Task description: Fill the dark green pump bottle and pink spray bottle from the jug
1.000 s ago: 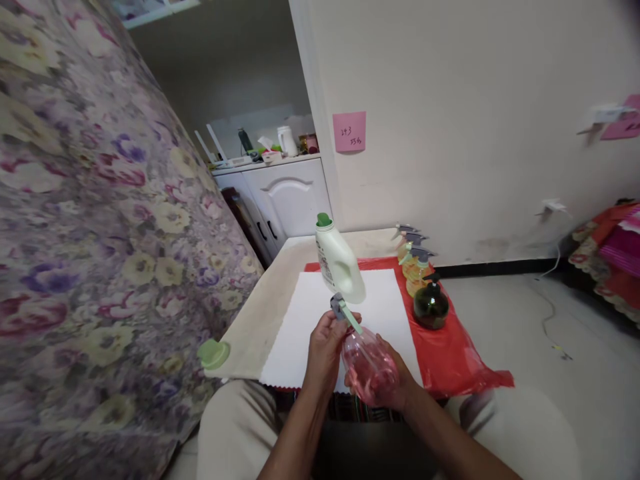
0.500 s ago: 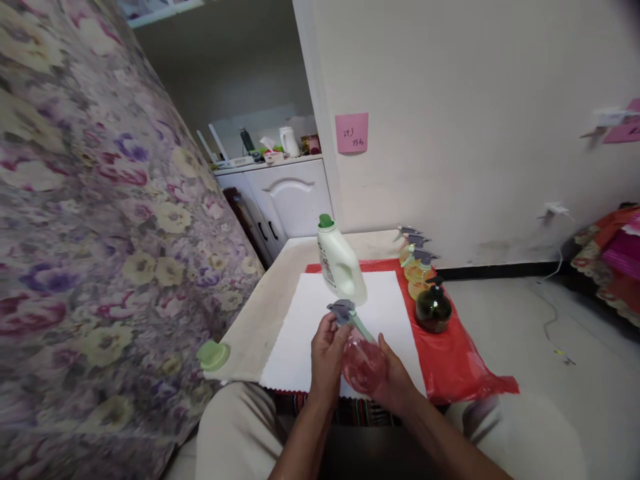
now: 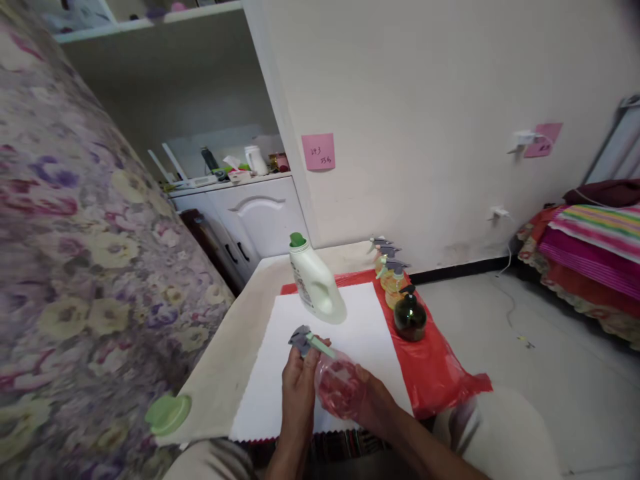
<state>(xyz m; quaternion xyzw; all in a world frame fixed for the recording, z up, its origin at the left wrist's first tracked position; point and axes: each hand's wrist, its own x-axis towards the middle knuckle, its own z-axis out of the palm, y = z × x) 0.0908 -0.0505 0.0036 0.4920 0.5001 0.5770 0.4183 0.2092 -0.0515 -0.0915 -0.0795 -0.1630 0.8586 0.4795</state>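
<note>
A pink see-through spray bottle (image 3: 336, 385) lies tilted between both my hands, over the near edge of a white mat (image 3: 320, 360). My right hand (image 3: 373, 405) is wrapped round the bottle's body from below. My left hand (image 3: 297, 380) grips the neck, just under the grey and green trigger head (image 3: 306, 339), which points left. A white detergent jug (image 3: 316, 283) with a green cap stands on the mat just beyond.
Several spray bottles (image 3: 389, 267) and a dark green pump bottle (image 3: 409, 315) stand on a red plastic sheet (image 3: 440, 373) at the right. A green lid (image 3: 169, 413) lies at the low table's near left corner. A floral cloth (image 3: 75, 267) rises at left, bedding (image 3: 595, 247) at right.
The view has swung up and right. The spray bottle has tilted further left, its trigger head now pointing left instead of up. Both hands keep their hold.
</note>
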